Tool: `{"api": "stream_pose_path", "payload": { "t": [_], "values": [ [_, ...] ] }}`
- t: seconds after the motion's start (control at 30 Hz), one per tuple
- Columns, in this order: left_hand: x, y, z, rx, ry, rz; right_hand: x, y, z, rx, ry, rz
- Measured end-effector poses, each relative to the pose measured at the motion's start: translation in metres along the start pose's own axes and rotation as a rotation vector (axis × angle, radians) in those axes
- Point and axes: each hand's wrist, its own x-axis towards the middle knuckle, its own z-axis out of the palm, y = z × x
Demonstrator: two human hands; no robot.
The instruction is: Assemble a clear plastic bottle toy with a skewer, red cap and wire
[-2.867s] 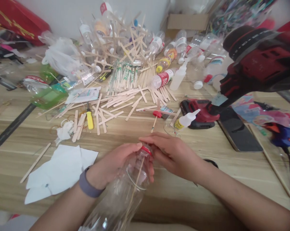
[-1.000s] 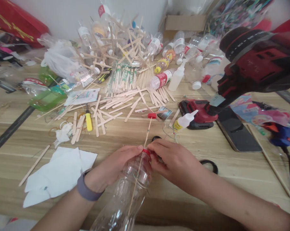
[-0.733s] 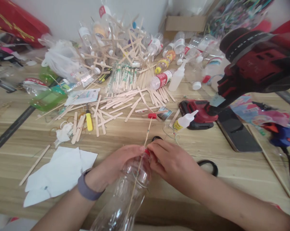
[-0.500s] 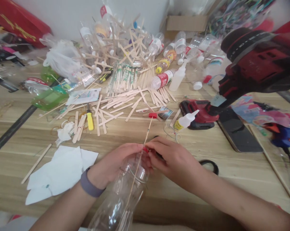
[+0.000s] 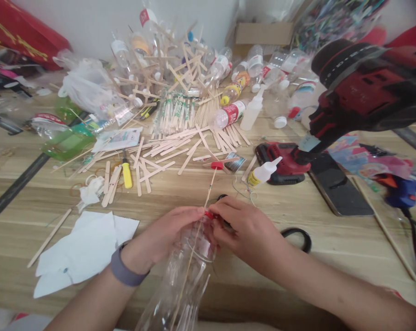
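A clear plastic bottle point(image 5: 183, 280) slants up from the bottom edge, its neck between my hands. My left hand point(image 5: 175, 230) is closed around the neck, thumb against the red cap point(image 5: 208, 214). The fingertips of my right hand point(image 5: 244, 223) pinch that cap from the other side. A thin wooden stick point(image 5: 190, 257) runs along the bottle and past its neck. At the stick's far end is a second red cap point(image 5: 217, 165), with a flat craft stick beside it. Black-handled scissors point(image 5: 299, 236) lie partly hidden under my right hand and forearm.
Loose craft sticks point(image 5: 169, 142) and several plastic bottles point(image 5: 228, 115) cover the back. To the right are a red drill point(image 5: 359, 87), a glue bottle point(image 5: 263, 174), a phone point(image 5: 342, 186) and a blue glue gun point(image 5: 404, 191). White paper point(image 5: 80, 250) and a yellow-handled screwdriver point(image 5: 127, 174) lie left.
The view has shifted slightly. The bottle's lower body has swung a little to the right, while both hands keep their hold at its neck and cap.
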Motion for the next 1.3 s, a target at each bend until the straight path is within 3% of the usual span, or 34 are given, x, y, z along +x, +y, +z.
{"api": "stream_pose_path", "payload": {
  "t": [0.4,0.53,0.67,0.83,0.97,1.17,1.3],
  "values": [
    [0.001,0.001,-0.002,0.036,0.037,0.022,-0.001,0.005,0.005,-0.007,0.030,-0.072],
    [-0.001,0.002,-0.002,0.057,0.045,0.029,0.001,0.004,0.002,0.086,-0.005,-0.034],
    [-0.001,0.000,-0.006,0.027,-0.049,0.018,0.004,0.001,-0.004,0.208,-0.055,0.032],
    [0.001,-0.001,-0.006,0.045,-0.047,0.017,0.004,-0.001,-0.004,0.164,-0.057,0.060],
    [0.002,-0.002,-0.002,0.034,0.042,0.023,0.001,0.001,0.001,0.081,-0.003,0.013],
    [0.001,-0.007,-0.001,0.000,-0.102,-0.093,-0.004,0.008,0.002,0.004,0.091,-0.155],
    [0.000,-0.005,-0.003,-0.035,-0.074,-0.030,-0.003,0.006,-0.002,0.090,0.078,-0.112]
  ]
}}
